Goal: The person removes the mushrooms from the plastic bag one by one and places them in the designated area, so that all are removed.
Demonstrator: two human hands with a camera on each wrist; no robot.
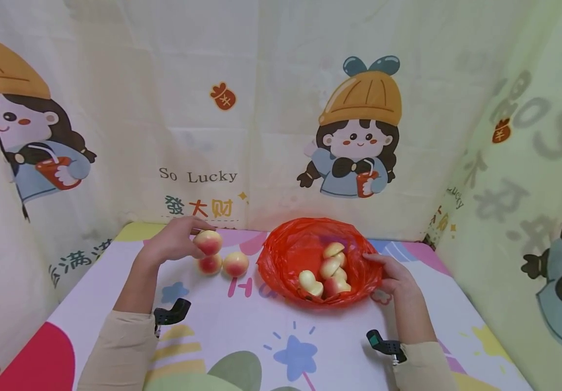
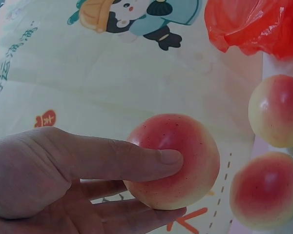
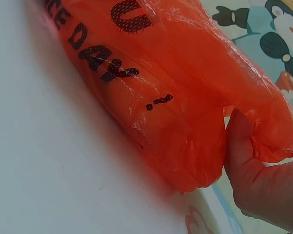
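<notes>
My left hand [image 1: 175,240] holds a pink and cream peach [image 1: 208,242] above the table. In the left wrist view the thumb lies across this peach [image 2: 185,141], with fingers on its far side. Two more peaches, one [image 1: 210,265] just under it and another [image 1: 236,264] to its right, rest on the table. A red plastic bag [image 1: 281,247] stands open at the centre right. Inside lie several pale yellow, mushroom-like pieces [image 1: 333,250] and a pink-tinged one [image 1: 332,287]. My right hand [image 1: 400,279] pinches the bag's right rim, its thumb outside; the bag partly hides the fingers.
The table [image 1: 232,331] has a colourful printed cover. A cream printed curtain [image 1: 261,136] hangs close behind the bag and peaches, and along both sides. Black wrist mounts stick out from the left sleeve [image 1: 117,347] and the right sleeve [image 1: 425,369].
</notes>
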